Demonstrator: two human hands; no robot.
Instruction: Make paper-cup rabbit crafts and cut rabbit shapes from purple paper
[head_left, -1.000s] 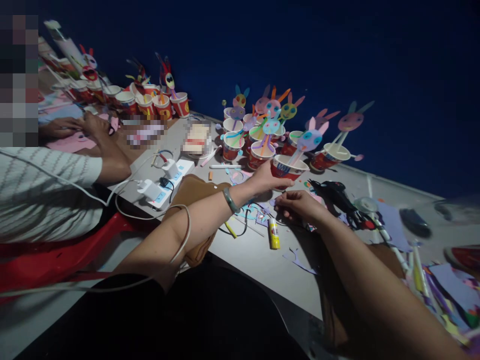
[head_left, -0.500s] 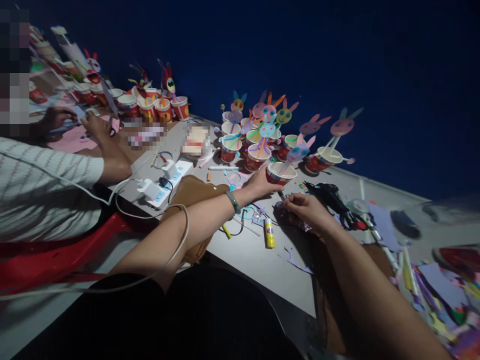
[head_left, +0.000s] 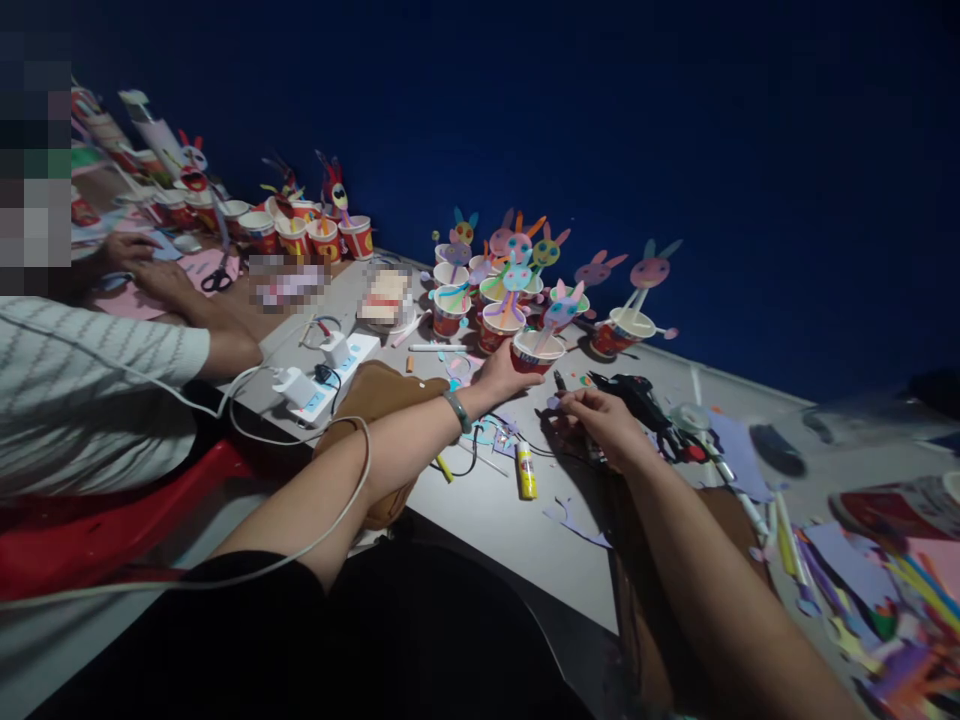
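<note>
My left hand [head_left: 504, 378] is closed around the side of a red-and-white paper cup [head_left: 531, 362], tilted slightly above the table. Out of this cup rises a blue paper rabbit head [head_left: 562, 311] with pink ears. To its right, my right hand [head_left: 604, 422] is closed in a pinch, with a dark pen-like tip [head_left: 559, 381] standing up at the fingers. A small pale purple piece [head_left: 553, 402] shows by the fingertips; whether it is gripped is unclear. A yellow glue stick [head_left: 527, 472] stands on the table below the hands.
Several decorated cups [head_left: 451, 322] stand behind. A black glue gun [head_left: 637, 402] lies to the right, near paper scraps [head_left: 739, 455]. Leftward are a brown bag [head_left: 386, 405] and a power strip [head_left: 346, 372] with cables. Another person's hands [head_left: 150, 270] work at far left, near scissors [head_left: 217, 279].
The view has shifted slightly, so the cups sit lower and further left. My left hand keeps the cup. The dark tip at my right hand now points upward. The other person's hands have moved.
</note>
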